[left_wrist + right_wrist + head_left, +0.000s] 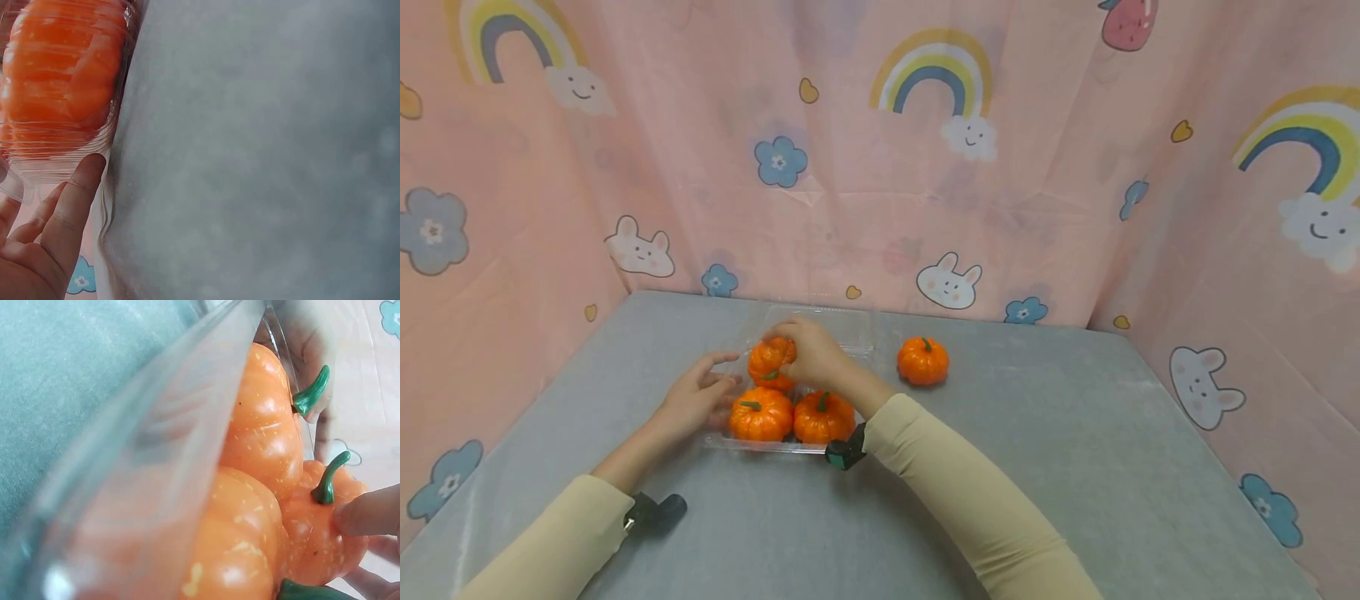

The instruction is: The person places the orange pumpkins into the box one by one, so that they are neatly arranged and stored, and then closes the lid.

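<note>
A clear plastic box (767, 447) holds orange pumpkins with green stems: one at front left (762, 415), one at front right (823, 418). Behind them my right hand (812, 354) grips a third pumpkin (767, 363), its stem tilted toward the front. In the right wrist view the thumb (369, 512) presses on that pumpkin (312, 531), which touches the other two. My left hand (692, 400) is at the box's left side, fingers extended; in the left wrist view a fingertip (92, 165) touches the ribbed plastic wall (56, 147).
Another orange pumpkin (922, 362) stands on the grey table (1037, 433), right of the box. The box's clear lid (838, 327) lies open at the back. A pink patterned curtain (850, 225) surrounds the table's back and sides.
</note>
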Tool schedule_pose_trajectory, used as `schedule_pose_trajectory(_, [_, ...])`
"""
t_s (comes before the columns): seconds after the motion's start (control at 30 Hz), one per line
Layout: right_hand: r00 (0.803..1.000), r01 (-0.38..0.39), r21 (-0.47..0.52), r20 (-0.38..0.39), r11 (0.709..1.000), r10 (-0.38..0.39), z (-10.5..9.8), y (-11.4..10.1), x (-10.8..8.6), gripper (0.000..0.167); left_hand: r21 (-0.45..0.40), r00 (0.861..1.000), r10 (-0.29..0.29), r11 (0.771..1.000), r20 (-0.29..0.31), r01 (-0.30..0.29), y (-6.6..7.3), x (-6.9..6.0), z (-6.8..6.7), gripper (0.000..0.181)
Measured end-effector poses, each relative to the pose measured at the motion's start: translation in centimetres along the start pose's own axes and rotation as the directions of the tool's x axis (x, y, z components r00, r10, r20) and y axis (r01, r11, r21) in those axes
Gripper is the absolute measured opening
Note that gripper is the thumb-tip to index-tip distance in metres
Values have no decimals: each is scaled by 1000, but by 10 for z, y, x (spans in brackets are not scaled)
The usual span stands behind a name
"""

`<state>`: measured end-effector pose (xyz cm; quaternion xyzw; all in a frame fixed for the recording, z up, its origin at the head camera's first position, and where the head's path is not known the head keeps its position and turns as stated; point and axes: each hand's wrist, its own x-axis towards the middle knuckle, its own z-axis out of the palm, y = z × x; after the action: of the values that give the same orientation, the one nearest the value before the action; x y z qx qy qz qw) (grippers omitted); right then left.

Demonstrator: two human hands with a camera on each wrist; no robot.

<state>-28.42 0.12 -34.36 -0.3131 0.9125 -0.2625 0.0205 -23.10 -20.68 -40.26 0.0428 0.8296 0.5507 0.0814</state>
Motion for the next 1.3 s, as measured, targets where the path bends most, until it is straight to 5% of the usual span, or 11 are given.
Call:
schedule_pose_trajectory(0.43, [995,-99,-1,3,995,99,3,-1,-1,43,7,1000,18,1000,-3,-18,2,-2,0,50])
schedule_pose_trajectory(1.3, [996,-71,-45,46,996,73,-6,-1,-10,44,12,1000,11,1000,5,-11,2,-2,0,51])
